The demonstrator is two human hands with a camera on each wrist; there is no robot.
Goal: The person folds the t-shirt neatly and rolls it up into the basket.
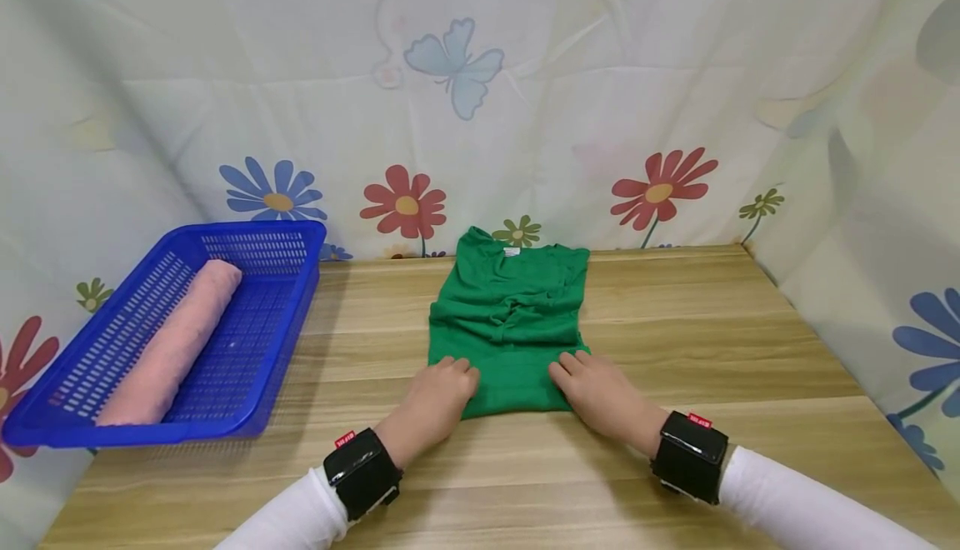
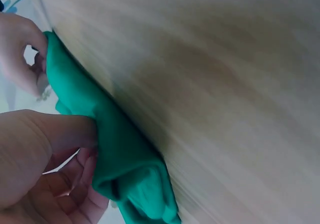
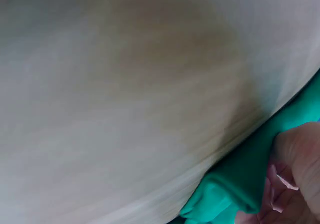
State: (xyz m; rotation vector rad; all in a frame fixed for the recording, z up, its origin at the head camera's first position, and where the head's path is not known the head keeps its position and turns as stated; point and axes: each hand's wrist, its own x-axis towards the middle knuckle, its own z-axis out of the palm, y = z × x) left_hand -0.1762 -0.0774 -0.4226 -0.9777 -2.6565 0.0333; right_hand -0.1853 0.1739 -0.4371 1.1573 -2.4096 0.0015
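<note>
White sleeves (image 1: 288, 517) lead to left hand (image 1: 431, 407) and right hand (image 1: 603, 393) pinching green cloth (image 1: 516, 379) (rumpled).

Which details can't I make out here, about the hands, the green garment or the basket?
- Head view: any print on the label of the green garment, too small to read.
- Head view: the near end of the pink roll, hidden by the rim of the blue basket.
- Right wrist view: part of the right hand, cut off by the right edge.
- Left wrist view: the table's grain, blurred.
</note>
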